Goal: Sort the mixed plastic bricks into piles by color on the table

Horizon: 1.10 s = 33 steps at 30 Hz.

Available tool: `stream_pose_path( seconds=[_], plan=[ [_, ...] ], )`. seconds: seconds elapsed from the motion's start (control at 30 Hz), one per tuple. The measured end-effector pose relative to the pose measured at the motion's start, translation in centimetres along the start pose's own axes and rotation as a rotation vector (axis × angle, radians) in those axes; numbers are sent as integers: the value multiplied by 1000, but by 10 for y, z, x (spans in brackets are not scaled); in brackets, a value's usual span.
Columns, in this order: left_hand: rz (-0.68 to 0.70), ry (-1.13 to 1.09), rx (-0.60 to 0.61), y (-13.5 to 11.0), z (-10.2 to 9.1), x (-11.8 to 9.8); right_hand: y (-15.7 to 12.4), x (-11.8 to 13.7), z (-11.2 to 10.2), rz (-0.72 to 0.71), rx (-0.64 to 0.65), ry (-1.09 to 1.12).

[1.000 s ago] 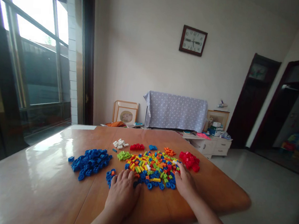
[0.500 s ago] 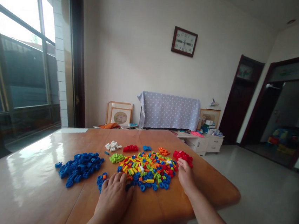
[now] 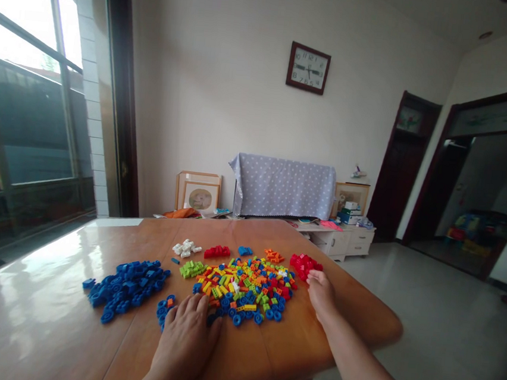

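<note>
A mixed heap of small coloured bricks (image 3: pixel 247 285) lies in the middle of the wooden table (image 3: pixel 66 315). My left hand (image 3: pixel 185 342) rests flat, fingers spread, at the heap's near left edge, touching several blue round pieces (image 3: pixel 163 310). My right hand (image 3: pixel 320 293) reaches to the pile of red bricks (image 3: pixel 302 263) at the heap's right, its fingertips pinched against the pile's near edge; what they hold is too small to make out. Sorted piles surround the heap: blue (image 3: pixel 125 282), lime green (image 3: pixel 191 267), white (image 3: pixel 186 247), a second red (image 3: pixel 217 251), small blue (image 3: pixel 244 251), orange (image 3: pixel 274 255).
The table's right edge (image 3: pixel 382 340) curves off close beside my right forearm. Beyond the table stand a cloth-covered object (image 3: pixel 285 187), framed pictures (image 3: pixel 199 194) and a low white cabinet (image 3: pixel 342 240). A large window is on the left and dark doorways on the right.
My right hand slid from the mixed heap's right edge toward the far right, up to the red pile. My left hand stayed flat in place. The view drifted to the right.
</note>
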<state>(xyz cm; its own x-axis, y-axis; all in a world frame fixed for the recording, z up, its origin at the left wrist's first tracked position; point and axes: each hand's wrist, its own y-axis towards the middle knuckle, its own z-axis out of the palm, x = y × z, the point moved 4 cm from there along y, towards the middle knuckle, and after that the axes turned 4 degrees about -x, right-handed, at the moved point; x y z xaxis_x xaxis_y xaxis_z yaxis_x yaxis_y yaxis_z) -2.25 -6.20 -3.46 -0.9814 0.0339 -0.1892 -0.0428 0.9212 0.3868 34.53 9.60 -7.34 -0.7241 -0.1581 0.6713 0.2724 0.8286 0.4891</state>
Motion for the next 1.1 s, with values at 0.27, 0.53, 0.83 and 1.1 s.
stream_pose_path(
  seconds=[0.27,0.53,0.83,1.1],
  plan=[
    [-2,6,11,1,-1,-1,10,12,1,-12,130,-284],
    [-6,22,20,1,3,1,11,22,2,-39,164,-409],
    [-1,18,5,4,7,3,12,-24,-33,28,15,-418],
    [11,8,-27,4,10,5,19,-52,-37,63,-22,-352]
  ],
)
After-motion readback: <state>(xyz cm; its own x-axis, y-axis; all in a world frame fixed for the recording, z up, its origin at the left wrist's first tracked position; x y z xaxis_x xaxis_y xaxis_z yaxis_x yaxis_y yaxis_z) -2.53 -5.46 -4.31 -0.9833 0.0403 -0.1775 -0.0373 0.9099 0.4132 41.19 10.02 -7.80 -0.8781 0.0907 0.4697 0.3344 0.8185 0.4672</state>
